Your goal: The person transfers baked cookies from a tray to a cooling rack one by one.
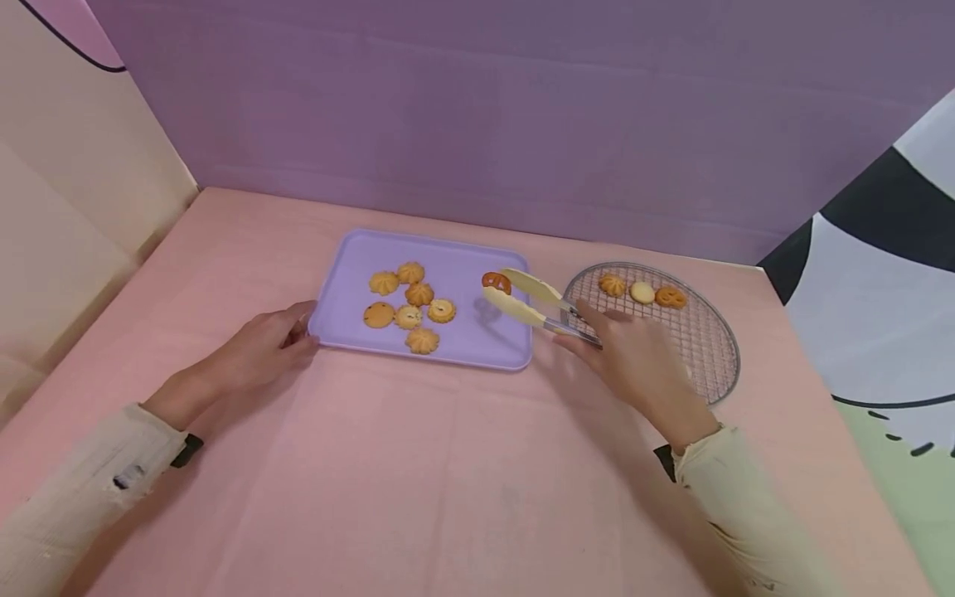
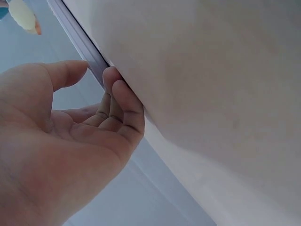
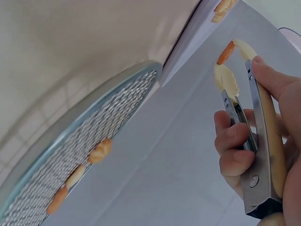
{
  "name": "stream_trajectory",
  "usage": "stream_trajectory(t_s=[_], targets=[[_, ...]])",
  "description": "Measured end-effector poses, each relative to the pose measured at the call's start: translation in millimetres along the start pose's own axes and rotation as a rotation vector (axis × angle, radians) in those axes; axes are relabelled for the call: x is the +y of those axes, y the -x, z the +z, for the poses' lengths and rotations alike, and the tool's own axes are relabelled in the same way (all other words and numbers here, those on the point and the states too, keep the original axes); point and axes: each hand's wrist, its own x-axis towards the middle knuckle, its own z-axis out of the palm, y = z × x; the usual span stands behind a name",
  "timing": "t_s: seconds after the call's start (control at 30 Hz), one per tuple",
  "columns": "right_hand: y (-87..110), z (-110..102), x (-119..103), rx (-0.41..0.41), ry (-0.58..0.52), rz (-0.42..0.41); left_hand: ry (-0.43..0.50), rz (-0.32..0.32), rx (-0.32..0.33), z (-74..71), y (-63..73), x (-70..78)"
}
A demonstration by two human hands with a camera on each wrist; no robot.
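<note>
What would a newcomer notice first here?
Probably the purple tray of cookies near the head view's middle, the left hand at its near left corner. Then the tongs in the right hand, gripping a pretzel over the tray's right side; a round wire rack lies right of the tray.

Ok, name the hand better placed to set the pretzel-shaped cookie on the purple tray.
The right hand, I'd judge: it holds the tongs, which pinch the pretzel-shaped cookie above the purple tray. The left hand holds the tray's left edge, away from the cookie.
</note>
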Motion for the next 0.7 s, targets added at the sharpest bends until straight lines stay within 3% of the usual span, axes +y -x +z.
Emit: stream_trajectory(t_s=[0.13,0.7], targets=[[9.7,-4.3,7.7,0.036,0.017,-0.006,0.001,-0.005,-0.003,1.4,0.0,0.2],[36.6,-18.4,32.8,0.044,0.024,0.058,0.004,0.008,0.014,1.3,-0.5,0.6]])
